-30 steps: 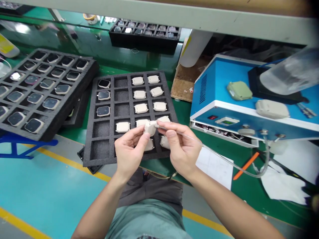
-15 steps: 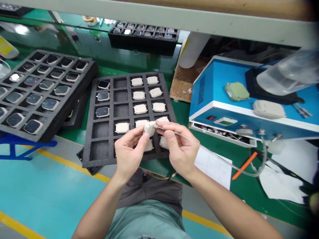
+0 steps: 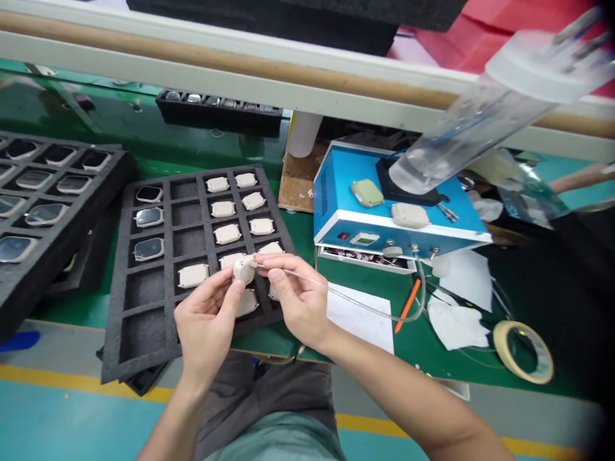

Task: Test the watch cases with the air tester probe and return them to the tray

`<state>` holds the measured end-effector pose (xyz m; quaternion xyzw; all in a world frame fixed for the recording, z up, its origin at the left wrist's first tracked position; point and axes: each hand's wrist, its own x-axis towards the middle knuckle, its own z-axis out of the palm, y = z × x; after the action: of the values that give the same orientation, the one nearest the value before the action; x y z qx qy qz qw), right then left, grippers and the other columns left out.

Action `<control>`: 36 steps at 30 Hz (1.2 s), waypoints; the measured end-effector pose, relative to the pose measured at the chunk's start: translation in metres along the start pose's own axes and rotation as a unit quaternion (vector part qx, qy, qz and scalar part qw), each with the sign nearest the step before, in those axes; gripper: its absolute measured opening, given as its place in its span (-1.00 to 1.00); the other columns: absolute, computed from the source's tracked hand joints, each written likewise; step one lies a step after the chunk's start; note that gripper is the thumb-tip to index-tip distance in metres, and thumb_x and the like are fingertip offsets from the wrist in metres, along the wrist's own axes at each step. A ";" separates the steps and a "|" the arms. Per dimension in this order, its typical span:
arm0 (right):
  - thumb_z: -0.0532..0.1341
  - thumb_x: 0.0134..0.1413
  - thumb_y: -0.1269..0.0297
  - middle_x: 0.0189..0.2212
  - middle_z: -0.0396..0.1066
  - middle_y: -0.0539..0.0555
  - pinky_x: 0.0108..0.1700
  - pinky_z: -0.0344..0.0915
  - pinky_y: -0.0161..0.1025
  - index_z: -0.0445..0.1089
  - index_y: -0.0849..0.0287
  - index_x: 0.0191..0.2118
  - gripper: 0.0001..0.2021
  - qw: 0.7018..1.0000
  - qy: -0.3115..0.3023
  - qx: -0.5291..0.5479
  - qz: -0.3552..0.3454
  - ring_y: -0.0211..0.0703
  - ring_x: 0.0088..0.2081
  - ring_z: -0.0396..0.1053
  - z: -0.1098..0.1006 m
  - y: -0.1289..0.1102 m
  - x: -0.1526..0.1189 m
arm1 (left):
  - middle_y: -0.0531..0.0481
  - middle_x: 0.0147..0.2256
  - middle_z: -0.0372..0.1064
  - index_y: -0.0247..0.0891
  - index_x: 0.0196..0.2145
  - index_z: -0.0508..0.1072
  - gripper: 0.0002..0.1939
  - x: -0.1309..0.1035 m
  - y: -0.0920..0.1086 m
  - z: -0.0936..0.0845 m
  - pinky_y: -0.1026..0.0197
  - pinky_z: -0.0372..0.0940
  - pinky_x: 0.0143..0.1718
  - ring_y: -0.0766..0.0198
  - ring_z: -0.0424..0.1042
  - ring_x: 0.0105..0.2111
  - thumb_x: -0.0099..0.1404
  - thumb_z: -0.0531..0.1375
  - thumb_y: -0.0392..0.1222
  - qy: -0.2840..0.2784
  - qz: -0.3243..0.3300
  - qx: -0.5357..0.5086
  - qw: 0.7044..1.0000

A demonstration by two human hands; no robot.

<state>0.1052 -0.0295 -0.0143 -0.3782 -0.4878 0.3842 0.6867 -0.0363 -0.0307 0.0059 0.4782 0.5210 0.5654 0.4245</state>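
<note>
Between thumb and fingers, my left hand grips a cream watch case above a dark foam tray. My right hand pinches the end of a clear thin tube, whose tip meets the right side of the case. Exactly how the tip sits on the case is too small to tell. In the tray, several cream cases lie in the right columns and dark-faced watches in the left one. My hands partly hide the lower compartments.
A blue machine at the right carries a green case, a cream case and a clear cylinder. Another watch tray stands left. Paper, an orange tool and a tape roll lie right. A shelf edge crosses above.
The view has swung to the right, so the tray and hands appear further left and the tape roll shows. Both hands keep their hold on the case and the tube.
</note>
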 end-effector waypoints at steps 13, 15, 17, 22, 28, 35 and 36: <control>0.28 0.40 0.19 -0.04 0.63 0.14 0.05 0.64 -0.07 0.59 0.04 -0.08 -0.86 1.000 -0.003 0.003 0.000 -0.04 0.03 0.61 0.000 -0.001 0.001 | -0.12 -0.19 0.69 -0.24 -0.12 0.71 -0.66 0.000 0.000 0.000 0.16 0.62 -0.13 0.03 0.70 -0.21 0.18 0.52 -0.06 0.008 0.001 0.005 1.000; 0.28 0.40 0.17 -0.04 0.64 0.15 0.05 0.64 -0.06 0.59 0.05 -0.08 -0.85 1.000 -0.002 -0.003 0.003 -0.04 0.04 0.61 0.000 -0.001 0.000 | -0.13 -0.18 0.68 -0.25 -0.12 0.71 -0.66 0.000 0.000 0.000 0.13 0.62 -0.11 0.01 0.70 -0.20 0.18 0.51 -0.05 0.005 0.001 0.005 1.000; 0.28 0.40 0.16 -0.04 0.64 0.16 0.05 0.64 -0.06 0.59 0.06 -0.09 -0.84 1.000 -0.002 -0.006 0.006 -0.03 0.04 0.62 0.000 -0.002 0.000 | -0.14 -0.18 0.68 -0.26 -0.12 0.71 -0.65 0.000 0.000 0.000 0.09 0.62 -0.09 0.00 0.70 -0.20 0.19 0.51 -0.05 -0.001 -0.001 0.005 1.000; 0.29 0.39 0.17 -0.07 0.64 0.16 0.01 0.65 -0.08 0.59 0.07 -0.12 -0.85 1.000 0.007 -0.003 0.007 -0.03 0.00 0.63 0.001 -0.004 -0.001 | -0.16 -0.17 0.68 -0.27 -0.12 0.70 -0.64 -0.001 0.001 0.000 0.07 0.62 -0.09 -0.01 0.70 -0.20 0.18 0.51 -0.03 0.000 -0.009 0.005 1.000; 0.29 0.39 0.25 -0.08 0.64 0.15 0.01 0.65 -0.11 0.60 0.08 -0.11 -0.88 1.000 0.008 -0.005 0.000 -0.06 0.00 0.62 0.001 -0.005 -0.002 | -0.16 -0.17 0.68 -0.26 -0.13 0.70 -0.68 -0.002 0.002 -0.001 0.09 0.61 -0.07 0.00 0.70 -0.18 0.21 0.49 -0.06 -0.014 -0.006 -0.002 1.000; 0.29 0.38 0.22 -0.08 0.64 0.15 -0.01 0.65 -0.12 0.60 0.08 -0.12 -0.87 1.000 0.011 -0.009 0.002 -0.06 -0.01 0.62 0.001 -0.005 -0.002 | -0.15 -0.17 0.68 -0.25 -0.12 0.71 -0.67 -0.002 0.002 -0.001 0.09 0.61 -0.07 0.01 0.70 -0.19 0.20 0.50 -0.06 -0.010 -0.010 0.000 1.000; 0.29 0.38 0.22 -0.08 0.64 0.15 -0.02 0.65 -0.13 0.60 0.08 -0.11 -0.87 1.000 0.012 -0.007 0.002 -0.06 -0.01 0.62 0.001 -0.004 -0.002 | -0.15 -0.17 0.68 -0.25 -0.12 0.71 -0.67 -0.002 0.002 -0.001 0.09 0.61 -0.07 0.01 0.70 -0.19 0.20 0.50 -0.06 -0.009 -0.009 0.002 1.000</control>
<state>0.1043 -0.0327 -0.0111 -0.3881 -0.4815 0.3779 0.6890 -0.0369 -0.0333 0.0072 0.4793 0.5225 0.5561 0.4337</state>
